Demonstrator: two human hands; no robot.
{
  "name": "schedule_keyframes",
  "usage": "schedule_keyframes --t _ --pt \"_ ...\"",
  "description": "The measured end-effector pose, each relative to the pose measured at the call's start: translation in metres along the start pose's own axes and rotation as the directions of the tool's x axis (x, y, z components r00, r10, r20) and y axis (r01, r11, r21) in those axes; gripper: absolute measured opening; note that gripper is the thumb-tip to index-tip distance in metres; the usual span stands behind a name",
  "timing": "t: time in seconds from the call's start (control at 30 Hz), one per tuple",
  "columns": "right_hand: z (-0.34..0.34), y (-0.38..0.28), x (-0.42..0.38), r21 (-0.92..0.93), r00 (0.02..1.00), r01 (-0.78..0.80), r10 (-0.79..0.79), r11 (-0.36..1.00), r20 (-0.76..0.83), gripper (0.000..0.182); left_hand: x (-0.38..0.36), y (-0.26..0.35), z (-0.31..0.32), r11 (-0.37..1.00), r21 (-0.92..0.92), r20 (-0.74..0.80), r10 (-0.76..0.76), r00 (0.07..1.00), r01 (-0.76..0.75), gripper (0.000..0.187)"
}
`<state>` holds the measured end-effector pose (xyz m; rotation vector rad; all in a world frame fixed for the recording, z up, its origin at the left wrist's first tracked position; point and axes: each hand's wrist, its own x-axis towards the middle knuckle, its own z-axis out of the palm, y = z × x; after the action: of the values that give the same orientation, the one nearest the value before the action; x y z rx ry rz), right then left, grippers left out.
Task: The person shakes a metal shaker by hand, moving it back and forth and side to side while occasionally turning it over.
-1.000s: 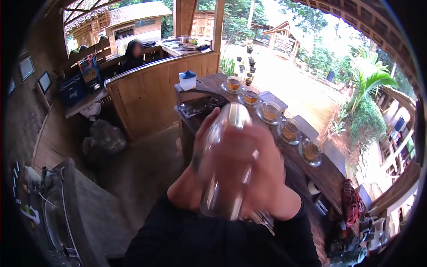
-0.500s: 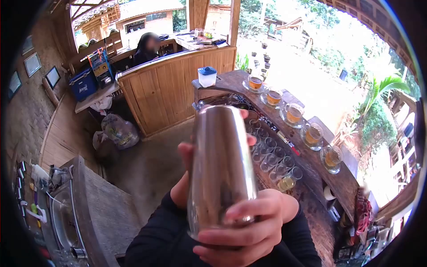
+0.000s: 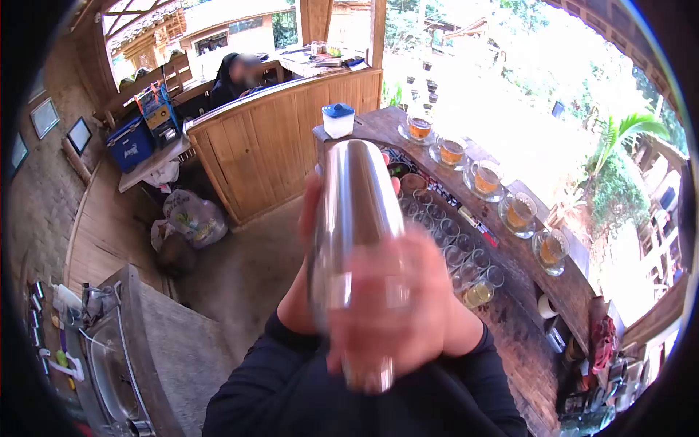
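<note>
I grip the shaker [image 3: 358, 191] between left hand [image 3: 310, 215] and right hand [image 3: 399, 300], probably so neither end slips free.

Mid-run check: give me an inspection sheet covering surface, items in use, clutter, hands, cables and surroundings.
Surface: wooden counter, brown and worn-looking.
Items in use: metal shaker, held above the floor; five filled cups on saucers along the counter.
Clutter: blue-lidded tub, red cloth, rows of glasses below the counter.
Hands: left hand and right hand both grip the shaker; right blurred.
Cables: thin line by the sink, cable or hose unclear.
Surroundings: person behind wooden partition; plastic bags on the floor.
</note>
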<state>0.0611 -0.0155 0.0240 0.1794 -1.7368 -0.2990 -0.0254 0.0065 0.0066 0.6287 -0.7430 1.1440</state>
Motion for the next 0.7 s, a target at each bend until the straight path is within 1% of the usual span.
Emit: schedule_keyframes --t 0.03,0.07,0.1,0.13,0.17,0.2,0.23,0.27,0.3,0.33,0.37,0.4,0.43,0.47,0.5,0.57,0.6,0.63,0.67,0.7 --pt "-0.007 0.017 -0.008 -0.126 0.974 -0.136 0.156 0.983 0.166 0.041 0.005 -0.018 0.002 0.972 -0.209 -0.041 0.103 0.994 -0.110 0.058" --pt "0.009 0.025 -0.005 -0.111 0.901 -0.429 0.434 0.896 0.021 0.040 0.010 -0.032 0.003 0.889 -0.402 -0.099 0.195 0.976 -0.219 0.048" --pt "0.010 0.030 -0.005 -0.130 0.856 -0.513 0.517 0.848 -0.007 0.039 0.012 -0.038 0.003 0.756 -0.569 -0.176 0.273 0.946 -0.324 0.040" --pt "0.001 0.019 0.004 -0.136 0.879 -0.462 0.473 0.877 0.062 0.040 0.007 -0.029 0.002 0.754 -0.569 -0.179 0.277 0.944 -0.328 0.040" --pt "-0.008 0.005 0.015 -0.141 0.900 -0.400 0.417 0.906 0.126 0.041 0.003 -0.006 -0.001 0.915 -0.375 -0.244 0.059 0.968 -0.150 0.049" --pt "-0.010 -0.011 0.016 -0.118 0.956 -0.235 0.251 0.965 0.153 0.043 -0.003 0.019 -0.006 0.981 -0.177 -0.352 -0.135 0.926 0.076 0.060" --pt "-0.011 -0.021 0.015 -0.086 0.980 -0.066 0.081 0.994 0.180 0.045 -0.008 0.033 -0.012 0.948 -0.002 -0.489 -0.280 0.826 0.319 0.071" --pt "-0.010 -0.019 0.014 -0.083 0.980 -0.062 0.077 0.995 0.185 0.045 -0.016 0.036 -0.020 0.958 0.007 -0.180 -0.282 0.942 0.288 0.084" --pt "-0.007 -0.017 0.011 -0.017 0.990 0.095 -0.093 0.995 0.110 0.028 -0.012 0.038 -0.031 0.964 0.094 0.133 -0.261 0.956 0.250 0.084" --pt "-0.005 -0.016 0.005 0.033 0.968 0.250 -0.251 0.968 0.021 0.014 -0.020 0.038 -0.034 0.981 0.080 -0.055 -0.174 0.983 0.178 0.081" --pt "-0.006 -0.004 0.002 0.130 0.995 0.071 -0.080 0.989 0.062 0.018 -0.025 0.037 -0.030 0.991 0.079 -0.245 -0.085 0.966 0.108 0.077" --pt "-0.005 0.007 -0.011 -0.048 0.977 -0.104 0.111 0.993 0.181 0.044 -0.027 0.035 -0.029 0.991 0.077 -0.251 -0.089 0.964 0.111 0.077" --pt "-0.004 0.027 -0.020 -0.090 0.951 -0.211 0.226 0.973 0.210 0.044 -0.027 0.034 -0.028 0.986 0.054 -0.324 -0.134 0.936 0.160 0.075" --pt "0.011 0.029 -0.015 -0.085 0.845 -0.531 0.534 0.843 0.010 0.036 -0.026 0.033 -0.028 0.978 0.028 -0.392 -0.179 0.903 0.206 0.073" --pt "0.013 0.031 -0.017 -0.095 0.799 -0.602 0.596 0.793 -0.079 0.039 -0.024 0.031 -0.029 0.970 -0.002 -0.456 -0.219 0.863 0.245 0.070" --pt "-0.011 0.005 0.005 -0.107 0.903 -0.415 0.423 0.904 0.076 0.035 -0.016 0.030 -0.031 0.945 -0.063 -0.569 -0.297 0.767 0.320 0.066" --pt "-0.014 -0.016 0.010 -0.105 0.948 -0.293 0.303 0.950 0.094 0.032 -0.012 0.030 -0.033 0.931 -0.097 -0.620 -0.334 0.710 0.353 0.064" --pt "-0.015 -0.031 0.011 -0.098 0.977 -0.170 0.181 0.980 0.115 0.030 -0.009 0.029 -0.032 0.923 -0.068 -0.290 -0.382 0.877 0.379 0.074" --pt "-0.011 -0.027 0.007 -0.094 0.976 -0.173 0.183 0.980 0.118 0.030 -0.007 0.021 -0.029 0.965 0.110 -0.138 -0.221 0.965 0.237 0.077" --pt "-0.005 -0.020 0.000 -0.115 0.997 0.077 -0.079 0.990 -0.015 0.025 -0.004 0.015 -0.027 0.964 0.259 0.046 -0.077 0.996 0.063 0.080"
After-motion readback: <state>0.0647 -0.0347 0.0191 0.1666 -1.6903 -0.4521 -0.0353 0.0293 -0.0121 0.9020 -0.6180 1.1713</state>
